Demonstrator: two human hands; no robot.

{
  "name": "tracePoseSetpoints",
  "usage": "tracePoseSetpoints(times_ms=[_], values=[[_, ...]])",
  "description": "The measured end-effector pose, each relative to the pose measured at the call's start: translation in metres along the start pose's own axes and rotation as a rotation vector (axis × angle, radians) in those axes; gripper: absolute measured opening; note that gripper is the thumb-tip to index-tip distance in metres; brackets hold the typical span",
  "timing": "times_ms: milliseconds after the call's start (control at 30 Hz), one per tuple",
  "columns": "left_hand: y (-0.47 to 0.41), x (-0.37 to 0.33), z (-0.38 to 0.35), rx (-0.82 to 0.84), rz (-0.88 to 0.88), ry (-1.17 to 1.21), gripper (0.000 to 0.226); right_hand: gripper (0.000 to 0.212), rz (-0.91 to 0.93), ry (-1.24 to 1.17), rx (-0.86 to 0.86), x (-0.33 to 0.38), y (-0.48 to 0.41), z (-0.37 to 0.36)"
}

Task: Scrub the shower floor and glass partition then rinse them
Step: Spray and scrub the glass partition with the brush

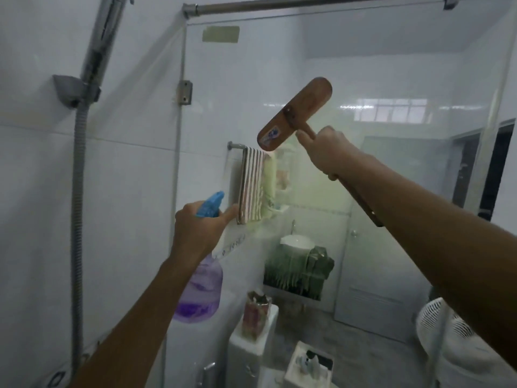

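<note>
Brown T-shaped scrubber [293, 113], gripped in your right hand [326, 152], seemingly touches the clear glass partition [363, 65]. Your left hand [195, 228] grips a purple spray bottle [200, 289].

Wooden brush [293, 114]; clear plastic spray bottle [200, 292]; glossy glass partition [391, 65].

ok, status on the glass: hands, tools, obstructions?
Left hand grips spray bottle. Right hand grips brush, head up near glass partition. Nothing seen between them.

Blue-topped spray bottle [200, 287] with purple liquid, brown wooden brush [294, 114], striped towel [253, 184], white tiles [131, 169]
</note>
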State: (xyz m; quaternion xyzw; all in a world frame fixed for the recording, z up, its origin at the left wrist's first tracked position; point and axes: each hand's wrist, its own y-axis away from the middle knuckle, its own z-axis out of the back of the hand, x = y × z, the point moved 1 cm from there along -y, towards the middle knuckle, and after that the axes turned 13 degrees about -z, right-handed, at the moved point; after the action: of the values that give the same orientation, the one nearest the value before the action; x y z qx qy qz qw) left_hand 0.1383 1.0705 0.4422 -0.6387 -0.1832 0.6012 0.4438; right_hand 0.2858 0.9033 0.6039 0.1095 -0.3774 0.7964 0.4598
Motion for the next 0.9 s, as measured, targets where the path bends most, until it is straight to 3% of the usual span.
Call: tracePoseSetpoints(times_ms=[167, 267, 400, 500, 700, 767, 900], values=[[0.014, 0.013, -0.005, -0.068, -0.014, -0.065, 0.043, 0.048, 0.069, 0.013, 0.275, -0.041, 0.046, -0.1], [0.036, 0.027, -0.007, -0.089, 0.002, -0.112, 0.04, 0.053, -0.038, 0.021, 0.52, -0.089, 0.091, -0.187], [0.08, 0.05, -0.008, -0.085, 0.054, -0.196, 0.033, 0.067, -0.103, -0.015, 0.711, -0.147, 0.149, -0.281], [0.134, 0.079, -0.007, -0.094, 0.149, -0.238, 0.024, 0.045, -0.156, -0.077, 0.873, -0.177, 0.186, -0.323], [0.315, 0.166, 0.008, -0.065, 0.446, -0.444, 0.014, 0.05, -0.181, 0.041, 1.214, -0.245, 0.293, -0.433], [0.398, 0.196, 0.016, -0.056, 0.572, -0.52, 0.011, 0.058, -0.127, 0.119, 1.322, -0.277, 0.35, -0.471], [0.561, 0.245, 0.026, -0.096, 0.847, -0.592, 0.013, 0.048, 0.0, 0.338, 1.536, -0.352, 0.465, -0.535]])
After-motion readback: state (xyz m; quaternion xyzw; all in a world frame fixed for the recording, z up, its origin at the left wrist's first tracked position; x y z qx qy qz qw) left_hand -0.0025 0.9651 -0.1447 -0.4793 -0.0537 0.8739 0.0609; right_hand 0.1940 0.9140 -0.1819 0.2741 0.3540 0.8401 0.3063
